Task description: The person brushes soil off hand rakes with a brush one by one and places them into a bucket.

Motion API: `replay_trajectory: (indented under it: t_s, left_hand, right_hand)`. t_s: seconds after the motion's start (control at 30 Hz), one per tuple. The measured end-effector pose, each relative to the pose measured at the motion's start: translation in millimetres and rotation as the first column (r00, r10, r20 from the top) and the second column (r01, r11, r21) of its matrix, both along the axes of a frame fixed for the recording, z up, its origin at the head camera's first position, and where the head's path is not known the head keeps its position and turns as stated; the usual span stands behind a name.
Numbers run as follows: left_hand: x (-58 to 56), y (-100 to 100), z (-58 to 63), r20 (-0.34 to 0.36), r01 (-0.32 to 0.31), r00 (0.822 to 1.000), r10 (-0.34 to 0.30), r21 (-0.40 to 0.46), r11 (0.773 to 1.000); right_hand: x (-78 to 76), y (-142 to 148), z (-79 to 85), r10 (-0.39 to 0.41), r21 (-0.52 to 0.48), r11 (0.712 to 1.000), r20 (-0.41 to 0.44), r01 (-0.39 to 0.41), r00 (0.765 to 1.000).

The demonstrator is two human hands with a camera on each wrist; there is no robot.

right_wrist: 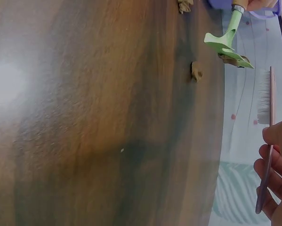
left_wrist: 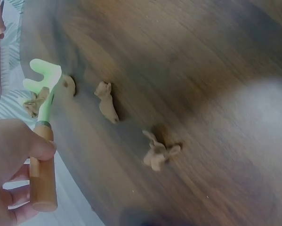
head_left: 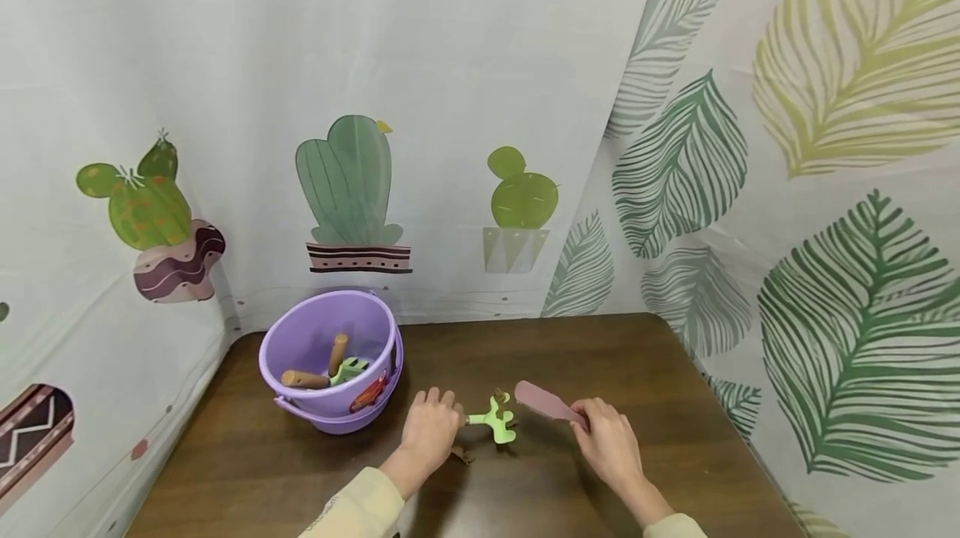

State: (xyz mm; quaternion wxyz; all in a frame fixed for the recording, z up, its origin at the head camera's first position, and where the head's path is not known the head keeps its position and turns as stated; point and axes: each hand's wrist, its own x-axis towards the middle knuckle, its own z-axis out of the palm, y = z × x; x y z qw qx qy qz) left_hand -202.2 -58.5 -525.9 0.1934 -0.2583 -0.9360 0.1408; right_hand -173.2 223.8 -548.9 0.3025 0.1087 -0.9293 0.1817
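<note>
My left hand grips the wooden handle of a small green hand rake, its tines pointing right, above the table. In the left wrist view a crumpled brown piece lies against the rake's head. To the right, my right hand holds a pink brush by its handle. Pale bristles show along one side of the brush in the right wrist view, apart from the rake. On the table below lie more brown pieces, one curled and one with several lobes; their material is unclear.
A purple bucket stands at the back left of the brown wooden table. Inside it are wooden-handled tools, one with a green head. A white curtain printed with cacti and leaves hangs behind the table.
</note>
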Motion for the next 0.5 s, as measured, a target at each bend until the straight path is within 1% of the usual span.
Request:
replay_trajectory:
  t_s: [0.13,0.27,0.37,0.5]
  left_hand:
    - [0.8,-10,3.1,-0.007,0.013,1.0,-0.013,-0.006,1.0]
    - [0.9,-18,7.2,-0.057,0.045,0.997,-0.045,-0.009,0.999]
    - [0.5,-24,10.6,-0.092,0.064,0.994,-0.067,-0.027,0.998]
    - [-0.7,-29,14.2,-0.096,0.08,0.992,-0.085,-0.061,0.995]
  right_hand:
    - [-3.5,-11,5.6,0.029,0.028,0.999,-0.003,-0.028,1.0]
    - [-6.6,-21,9.5,0.06,0.058,0.997,-0.008,-0.06,0.998]
    - [-8.4,-26,10.7,0.085,0.083,0.993,-0.014,-0.084,0.996]
    - [-9.9,-31,10.7,0.099,0.098,0.99,-0.021,-0.097,0.995]
